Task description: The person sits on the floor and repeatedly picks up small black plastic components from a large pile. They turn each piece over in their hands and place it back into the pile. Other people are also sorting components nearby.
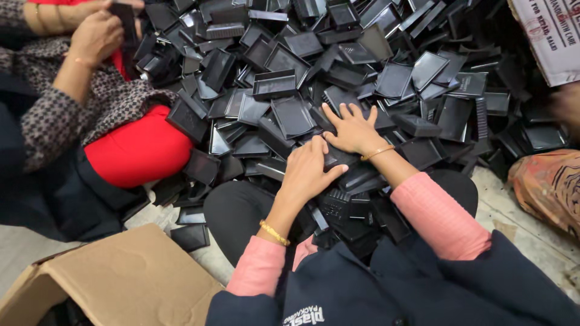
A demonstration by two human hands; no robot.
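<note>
Sorting: both hands are down in the tray pile [338,78], apparently picking out pieces.
Technique: my read is that lifting one tray clear of its neighbours beats dragging it; the trays overlap and tilt every way, so a pull would shift the heap.
Left hand [308,169]: palm down, fingers loosely curled over a dark ribbed piece [336,202] at the near edge of the pile. Touching it; can't tell if it's gripped.
Right hand [351,128]: flat, fingers spread wide, pressing on top of the trays. Nothing enclosed.
Spacing: hands just beside each other, left nearer the body, right further into the pile.
Trays: shallow black rectangular plastic, heaped on the floor [519,223] and spilling onto the person's lap.
Box [121,278]: open brown cardboard, lower left, near the left elbow. Contents not visible.
Co-worker: seated at left, red garment [139,148] and patterned sleeve [60,115], hands raised at the top left holding a black piece [124,18].
Second carton [553,36]: top right corner, partly out of frame.
Risk: my judgement, the pile is loose; pressing with the flat right hand could slide trays toward the lap.
</note>
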